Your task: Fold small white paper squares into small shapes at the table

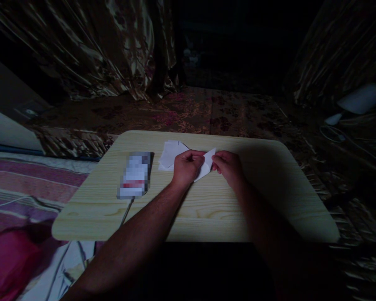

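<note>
A piece of white paper (pixel 209 162), which looks folded to a point at its top, is held between my two hands just above the wooden table. My left hand (pixel 188 166) has its fingers closed on the paper's left side and hides part of it. At the right edge, my right hand (pixel 227 165) pinches the same paper between thumb and fingers. Several loose white sheets (pixel 171 154) lie in an untidy stack just left of and behind my left hand.
The pale wooden table (pixel 213 209) has rounded corners. A blurred-out phone-like device (pixel 134 173) lies on its left, with a cable (pixel 126 212) running off the front edge. A striped bed cover (pixel 34 184) is at left; patterned cloth (pixel 191 110) lies behind. A white lamp (pixel 362 99) stands far right.
</note>
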`<state>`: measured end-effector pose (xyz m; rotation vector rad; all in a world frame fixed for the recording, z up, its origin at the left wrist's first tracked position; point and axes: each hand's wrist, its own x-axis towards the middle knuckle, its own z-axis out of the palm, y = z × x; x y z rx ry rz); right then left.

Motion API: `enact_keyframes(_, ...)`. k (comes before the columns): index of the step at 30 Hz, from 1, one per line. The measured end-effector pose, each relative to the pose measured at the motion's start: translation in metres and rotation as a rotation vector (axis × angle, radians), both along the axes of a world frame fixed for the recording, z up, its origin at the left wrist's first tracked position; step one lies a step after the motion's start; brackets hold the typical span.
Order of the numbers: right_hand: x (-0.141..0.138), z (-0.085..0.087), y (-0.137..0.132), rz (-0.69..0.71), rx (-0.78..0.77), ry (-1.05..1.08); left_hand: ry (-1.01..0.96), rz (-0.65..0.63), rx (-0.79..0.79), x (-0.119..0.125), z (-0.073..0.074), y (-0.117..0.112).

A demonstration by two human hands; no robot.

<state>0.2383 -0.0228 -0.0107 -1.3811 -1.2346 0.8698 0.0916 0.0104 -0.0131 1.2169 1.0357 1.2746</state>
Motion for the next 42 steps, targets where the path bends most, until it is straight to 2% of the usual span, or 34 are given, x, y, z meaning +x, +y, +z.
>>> enact_keyframes(3,-0.0017,0.0016,-0.0016,0.053,-0.053,0.0,-0.001,0.002,-0.003,-0.0006,0.0002,0.0011)
enact_keyframes(9,-0.0031,-0.0023,-0.0011,0.027,-0.013,0.01,0.006,0.02,0.008,0.0002,0.0011,0.0006)
enact_keyframes(14,-0.0039,-0.0011,-0.002,0.079,-0.067,0.015,-0.004,0.05,0.009,-0.0012,0.0004,0.0024)
enact_keyframes(21,-0.005,0.0024,-0.0027,0.023,-0.003,-0.057,-0.029,0.05,-0.002,-0.001,0.0,0.0029)
enact_keyframes(27,-0.0061,0.0002,-0.0023,0.113,-0.08,-0.075,-0.069,0.078,-0.018,-0.0014,-0.0012,0.0041)
enact_keyframes(33,-0.0076,-0.0005,-0.0037,0.089,-0.08,-0.071,-0.088,0.1,-0.02,-0.0015,-0.0015,0.0054)
enact_keyframes(36,-0.0076,-0.0003,-0.0045,0.127,-0.086,-0.077,-0.097,0.11,-0.013,-0.0019,-0.0021,0.0066)
enact_keyframes(42,-0.007,-0.0019,-0.0053,0.111,-0.088,-0.162,-0.111,0.107,-0.001,-0.0029,-0.0025,0.0069)
